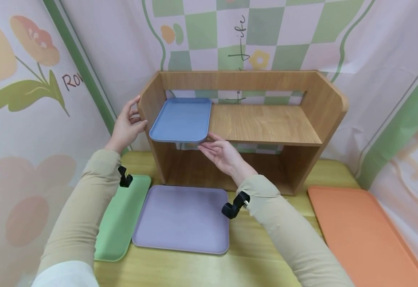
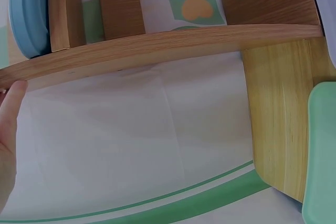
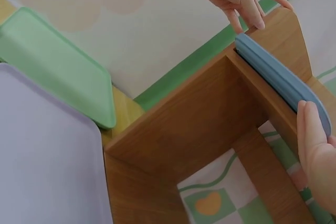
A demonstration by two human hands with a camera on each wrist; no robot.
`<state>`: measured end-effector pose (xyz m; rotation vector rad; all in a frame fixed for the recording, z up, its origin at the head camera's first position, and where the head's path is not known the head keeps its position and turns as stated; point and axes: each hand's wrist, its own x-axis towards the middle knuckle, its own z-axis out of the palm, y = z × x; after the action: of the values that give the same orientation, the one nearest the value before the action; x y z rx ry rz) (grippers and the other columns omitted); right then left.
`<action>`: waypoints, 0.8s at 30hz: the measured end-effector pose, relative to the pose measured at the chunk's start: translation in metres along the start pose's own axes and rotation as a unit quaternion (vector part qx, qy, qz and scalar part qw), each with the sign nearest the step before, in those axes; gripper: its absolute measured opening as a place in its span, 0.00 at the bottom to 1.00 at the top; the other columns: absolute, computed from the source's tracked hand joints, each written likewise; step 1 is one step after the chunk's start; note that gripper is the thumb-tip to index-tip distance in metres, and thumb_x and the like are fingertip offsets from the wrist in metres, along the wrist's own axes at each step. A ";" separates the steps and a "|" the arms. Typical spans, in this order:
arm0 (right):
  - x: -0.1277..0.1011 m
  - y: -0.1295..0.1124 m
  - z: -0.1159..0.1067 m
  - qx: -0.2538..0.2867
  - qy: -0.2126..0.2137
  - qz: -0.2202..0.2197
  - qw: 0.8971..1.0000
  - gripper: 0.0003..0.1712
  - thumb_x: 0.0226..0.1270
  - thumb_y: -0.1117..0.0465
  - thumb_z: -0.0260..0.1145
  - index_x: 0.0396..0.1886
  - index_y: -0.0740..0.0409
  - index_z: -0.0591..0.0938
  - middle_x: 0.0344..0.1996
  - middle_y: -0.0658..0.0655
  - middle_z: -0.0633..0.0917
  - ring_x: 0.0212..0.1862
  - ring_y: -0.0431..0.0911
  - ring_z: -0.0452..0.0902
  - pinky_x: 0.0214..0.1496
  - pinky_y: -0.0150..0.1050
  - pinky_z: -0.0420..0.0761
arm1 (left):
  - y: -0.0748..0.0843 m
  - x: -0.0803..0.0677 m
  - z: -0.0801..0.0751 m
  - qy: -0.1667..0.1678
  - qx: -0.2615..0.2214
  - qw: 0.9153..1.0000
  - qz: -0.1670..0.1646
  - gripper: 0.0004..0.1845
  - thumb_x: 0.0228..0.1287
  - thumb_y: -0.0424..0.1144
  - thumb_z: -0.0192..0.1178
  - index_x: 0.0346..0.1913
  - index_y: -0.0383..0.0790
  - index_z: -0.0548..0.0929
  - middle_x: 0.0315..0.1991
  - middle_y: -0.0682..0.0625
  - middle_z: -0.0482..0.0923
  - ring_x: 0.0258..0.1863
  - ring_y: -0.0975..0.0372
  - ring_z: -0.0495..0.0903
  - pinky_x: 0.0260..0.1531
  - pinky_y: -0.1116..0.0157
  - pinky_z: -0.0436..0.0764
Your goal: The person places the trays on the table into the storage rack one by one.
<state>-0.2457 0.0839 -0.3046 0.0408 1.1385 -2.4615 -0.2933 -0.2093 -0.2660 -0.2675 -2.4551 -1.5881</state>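
A blue tray (image 1: 182,119) lies on the left part of the wooden shelf's (image 1: 263,123) upper board, its front edge jutting past the board. My right hand (image 1: 225,155) touches the tray's front right corner; in the right wrist view its fingers (image 3: 310,129) look straight against the tray's rim. On the left, my left hand (image 1: 126,125) rests spread fingertips on the outer side and edge of the shelf's left panel (image 1: 153,99). That contact also appears in the left wrist view, where one finger (image 2: 11,106) meets the panel edge.
Below, a purple tray (image 1: 184,219) lies on the table (image 1: 180,271) in front of the shelf. Beside it at left is a green tray (image 1: 123,217), partly behind my left sleeve. An orange tray (image 1: 367,235) lies at right. Printed curtains (image 1: 105,48) surround the table.
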 end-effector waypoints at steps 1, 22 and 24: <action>0.000 0.000 -0.002 0.000 0.000 0.001 1.000 0.34 0.71 0.72 0.40 0.75 0.53 0.51 0.71 0.67 0.54 0.73 0.56 0.54 0.73 0.37 0.59 | 0.000 0.000 0.000 0.001 0.001 1.000 -0.001 0.41 0.64 0.25 0.54 0.73 0.64 0.53 0.63 0.36 0.65 0.61 0.45 0.71 0.54 0.50 0.78; -0.034 0.004 -0.059 -0.098 -0.053 0.004 0.994 0.23 0.73 0.67 0.40 0.66 0.54 0.61 0.38 0.50 0.79 0.41 0.40 0.76 0.52 0.34 0.80 | -0.001 0.000 0.000 0.000 0.004 1.000 -0.001 0.42 0.64 0.26 0.55 0.72 0.66 0.53 0.63 0.37 0.66 0.60 0.45 0.72 0.55 0.52 0.79; -0.038 0.006 -0.070 -0.101 -0.055 0.007 0.993 0.18 0.73 0.67 0.40 0.60 0.53 0.66 0.37 0.50 0.79 0.40 0.40 0.77 0.51 0.34 0.80 | -0.001 0.000 0.000 0.000 0.003 1.000 -0.001 0.42 0.64 0.26 0.55 0.72 0.66 0.53 0.63 0.37 0.66 0.60 0.45 0.72 0.55 0.52 0.79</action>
<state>-0.2189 0.1453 -0.3478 -0.1444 1.3272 -2.2920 -0.2934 -0.2094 -0.2665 -0.2645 -2.4595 -1.5810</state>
